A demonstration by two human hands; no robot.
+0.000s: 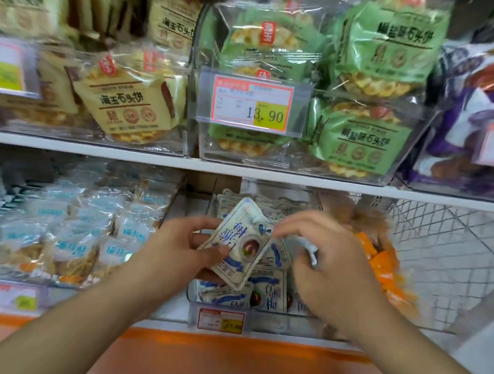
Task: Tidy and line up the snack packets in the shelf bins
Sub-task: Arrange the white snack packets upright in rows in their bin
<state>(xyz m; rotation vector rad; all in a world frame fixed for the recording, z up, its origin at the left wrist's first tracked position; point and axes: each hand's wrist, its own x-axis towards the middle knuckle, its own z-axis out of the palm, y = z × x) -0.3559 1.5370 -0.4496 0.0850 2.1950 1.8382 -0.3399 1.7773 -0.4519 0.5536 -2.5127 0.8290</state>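
A clear bin (218, 302) on the lower shelf holds several white packets with blue print (270, 298). My left hand (178, 252) grips a small stack of these white-and-blue packets (237, 238), tilted above the bin, thumb on the top one. My right hand (330, 264) hovers over the right half of the bin, fingers curled, pinching the edge of another white packet (308, 248) and touching the held stack's corner. The hand hides the packets beneath it.
Left of the bin lie pale blue snack packets (72, 239); to the right, orange packets (380, 261) and a wire basket (444, 256). The upper shelf carries bins of beige (123, 104) and green (367, 136) biscuit packets, a price tag (253, 105) and purple bags (476, 114).
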